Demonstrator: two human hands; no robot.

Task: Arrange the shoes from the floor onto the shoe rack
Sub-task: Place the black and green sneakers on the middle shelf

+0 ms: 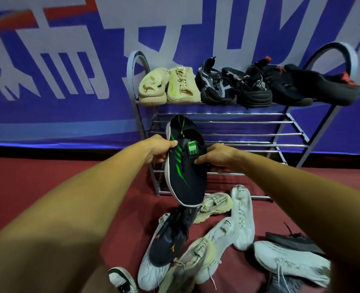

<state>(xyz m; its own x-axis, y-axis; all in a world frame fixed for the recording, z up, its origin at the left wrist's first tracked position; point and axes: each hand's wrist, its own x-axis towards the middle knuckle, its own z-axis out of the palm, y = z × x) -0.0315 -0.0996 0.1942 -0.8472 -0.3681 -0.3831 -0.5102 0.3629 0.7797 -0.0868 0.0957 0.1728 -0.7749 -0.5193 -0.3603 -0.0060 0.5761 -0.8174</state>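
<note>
Sneaker (pixel 187 178), black knit, between left hand (pixel 156 152), right hand (pixel 215 156).

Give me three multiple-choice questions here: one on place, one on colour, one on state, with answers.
1. Where do the black shoes with red tabs sit?
A. right end of the shoe rack top shelf
B. left end of that shelf
C. the floor

2. What colour are the stripes on the held shoe?
A. orange
B. green
C. blue

3. What grips the held shoe?
A. one hand alone
B. both hands
C. nothing

Answers: 1 A, they lie by the right arch; 2 B, green slashes cross its black upper; 3 B, left hand and right hand pinch its sides.
</note>
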